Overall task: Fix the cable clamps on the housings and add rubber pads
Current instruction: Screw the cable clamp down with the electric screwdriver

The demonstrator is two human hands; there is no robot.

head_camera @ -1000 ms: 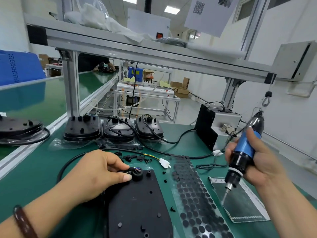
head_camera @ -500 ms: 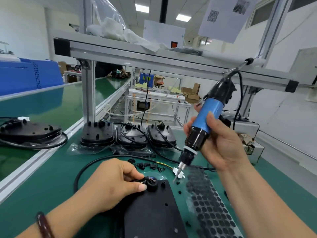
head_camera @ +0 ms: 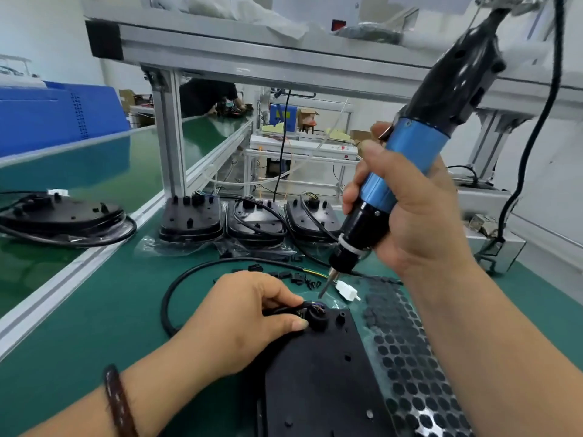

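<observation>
A flat black housing (head_camera: 318, 380) lies on the green bench in front of me. My left hand (head_camera: 243, 320) rests on its far left corner, thumb and forefinger pinching a small black cable clamp (head_camera: 298, 310) where the black cable (head_camera: 176, 285) enters beside a round boss (head_camera: 315, 316). My right hand (head_camera: 419, 216) grips a blue and black electric screwdriver (head_camera: 407, 171), tilted, with its bit tip (head_camera: 323, 291) just above and behind the clamp. A sheet of black rubber pads (head_camera: 407, 351) lies to the right of the housing.
Three more black housings (head_camera: 252, 219) stand in a row at the back. Loose black clamps (head_camera: 284, 274) and a white connector (head_camera: 345, 291) lie behind the work. A conveyor on the left carries another housing (head_camera: 60, 212). An aluminium frame post (head_camera: 170, 137) rises behind, and the screwdriver's cord (head_camera: 536, 121) hangs at right.
My right hand has carried the screwdriver from the right side over to the left and down, so its bit is now close to the clamp. My left hand has stayed on the clamp.
</observation>
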